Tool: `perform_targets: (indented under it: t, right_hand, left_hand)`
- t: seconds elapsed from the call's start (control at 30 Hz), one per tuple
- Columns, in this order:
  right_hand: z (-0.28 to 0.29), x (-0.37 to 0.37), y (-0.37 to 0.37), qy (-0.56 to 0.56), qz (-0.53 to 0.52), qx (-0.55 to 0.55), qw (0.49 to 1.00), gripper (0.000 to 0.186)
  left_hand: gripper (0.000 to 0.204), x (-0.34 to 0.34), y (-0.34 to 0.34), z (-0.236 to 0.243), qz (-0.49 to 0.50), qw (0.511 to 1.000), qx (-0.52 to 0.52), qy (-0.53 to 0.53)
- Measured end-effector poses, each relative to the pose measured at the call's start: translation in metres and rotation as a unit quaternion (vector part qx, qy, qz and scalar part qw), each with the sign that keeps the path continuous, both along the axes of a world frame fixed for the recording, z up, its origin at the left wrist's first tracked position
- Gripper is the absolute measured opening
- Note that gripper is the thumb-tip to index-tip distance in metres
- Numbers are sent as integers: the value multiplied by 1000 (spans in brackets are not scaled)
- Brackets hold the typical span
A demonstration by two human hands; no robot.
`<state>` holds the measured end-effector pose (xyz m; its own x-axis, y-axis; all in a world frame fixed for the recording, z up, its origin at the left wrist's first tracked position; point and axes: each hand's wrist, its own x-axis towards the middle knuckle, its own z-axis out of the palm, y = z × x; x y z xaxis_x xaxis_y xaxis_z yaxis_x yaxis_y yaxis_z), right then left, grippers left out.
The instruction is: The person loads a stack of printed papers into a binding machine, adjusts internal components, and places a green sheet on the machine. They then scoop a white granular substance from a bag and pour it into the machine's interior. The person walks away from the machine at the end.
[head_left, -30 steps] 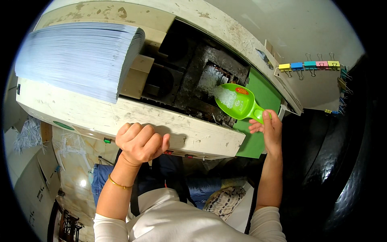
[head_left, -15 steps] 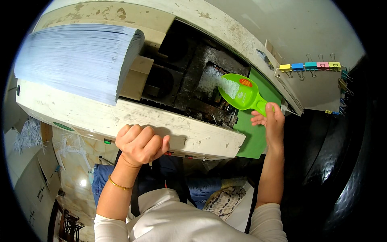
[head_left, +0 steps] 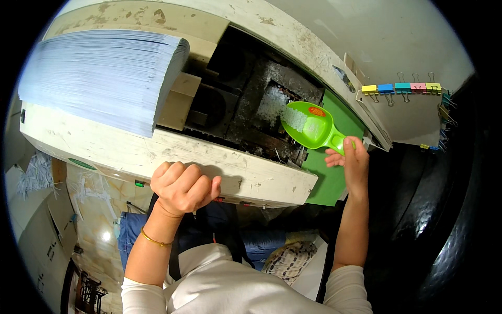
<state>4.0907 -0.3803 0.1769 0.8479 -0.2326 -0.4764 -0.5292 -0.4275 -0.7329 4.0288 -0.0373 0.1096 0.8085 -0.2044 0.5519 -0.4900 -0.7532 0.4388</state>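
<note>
My right hand [head_left: 353,163] pinches the handle of a bright green plastic scoop [head_left: 320,137] with an oval red label. The scoop leans left over a dark, grimy well in the machine [head_left: 68,123]. White glue pellets [head_left: 296,119] lie toward its lip. More pellets [head_left: 272,106] are heaped in the well just beyond the lip, some spread over the soiled metal around it. My left hand [head_left: 184,187] is closed in a fist at the machine's near edge, with no object showing in it.
A thick stack of white paper [head_left: 99,78] lies on the machine's left. Green board [head_left: 328,180] covers its right end. Coloured binder clips [head_left: 386,89] line a panel at the far right. Paper shreds [head_left: 97,193] litter the floor at left, and a patterned cushion [head_left: 288,260] sits below.
The scoop has dipped slightly toward me, and fewer pellets remain in its bowl. My left hand has stayed in almost the same place.
</note>
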Motion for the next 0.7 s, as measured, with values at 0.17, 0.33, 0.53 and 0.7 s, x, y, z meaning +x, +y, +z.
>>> perform_targets:
  t: [0.17,0.33,0.53,0.7]
  right_hand:
    - [2,-7,0,11,15,-5,1000,31]
    - [3,-10,2,18,18,-6,1000,31]
    - [1,-4,2,1,5,-6,1000,32]
    - [1,8,4,-17,4,-11,1000,33]
  left_hand:
    - [36,1,0,0,-1,1000,-4,-2]
    - [35,1,-1,-1,-1,1000,-7,-6]
    - [33,0,0,-2,-2,1000,-6,-5]
    - [32,-1,0,-2,-2,1000,-2,-5]
